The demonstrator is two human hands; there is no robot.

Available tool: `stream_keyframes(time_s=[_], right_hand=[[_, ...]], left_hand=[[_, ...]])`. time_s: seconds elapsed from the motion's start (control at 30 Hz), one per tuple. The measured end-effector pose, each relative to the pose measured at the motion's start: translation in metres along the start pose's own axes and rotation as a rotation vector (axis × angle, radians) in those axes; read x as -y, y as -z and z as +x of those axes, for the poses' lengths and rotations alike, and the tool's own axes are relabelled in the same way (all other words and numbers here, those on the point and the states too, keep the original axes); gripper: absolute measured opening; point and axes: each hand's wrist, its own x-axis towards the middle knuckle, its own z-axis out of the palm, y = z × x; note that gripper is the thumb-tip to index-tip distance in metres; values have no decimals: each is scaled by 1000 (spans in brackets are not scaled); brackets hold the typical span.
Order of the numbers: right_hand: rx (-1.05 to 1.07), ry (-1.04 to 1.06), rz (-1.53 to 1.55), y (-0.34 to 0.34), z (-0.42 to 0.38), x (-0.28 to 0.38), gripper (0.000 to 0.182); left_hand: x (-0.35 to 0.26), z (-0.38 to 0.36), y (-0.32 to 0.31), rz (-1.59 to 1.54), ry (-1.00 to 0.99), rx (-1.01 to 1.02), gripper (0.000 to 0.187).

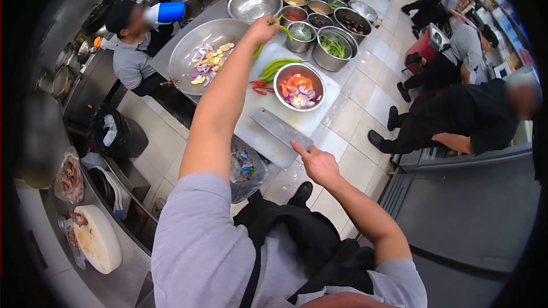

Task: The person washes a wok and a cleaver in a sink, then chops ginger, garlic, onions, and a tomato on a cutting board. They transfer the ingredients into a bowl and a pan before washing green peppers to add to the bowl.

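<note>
My left hand is closed around green chili peppers, high over the far end of the white cutting board. My right hand grips a cleaver, its index finger stretched along the blade; the handle is mostly hidden in the hand. The blade lies at the near part of the board. Beyond it stands a steel bowl of tomato pieces and sliced onion. More green chilies and small red chilies lie left of the bowl.
A wide steel pan with onion and garlic-like pieces stands at left. Behind are a steel bowl, a pot of greens and several ingredient containers. A lined bin is below the board. Co-workers are at left and right.
</note>
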Motion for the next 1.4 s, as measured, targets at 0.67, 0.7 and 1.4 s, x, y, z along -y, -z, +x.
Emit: stream_keyframes(time_s=[0.67,0.7,1.4], right_hand=[[463,322,673,109,110,130,58],[173,625,482,70,119,105,38],[-354,289,666,107,253,-65,32]], left_hand=[[-60,-377,81,52,-65,101,30],[-62,-390,76,-64,154,13,32],[32,-305,-61,164,96,-387,25]])
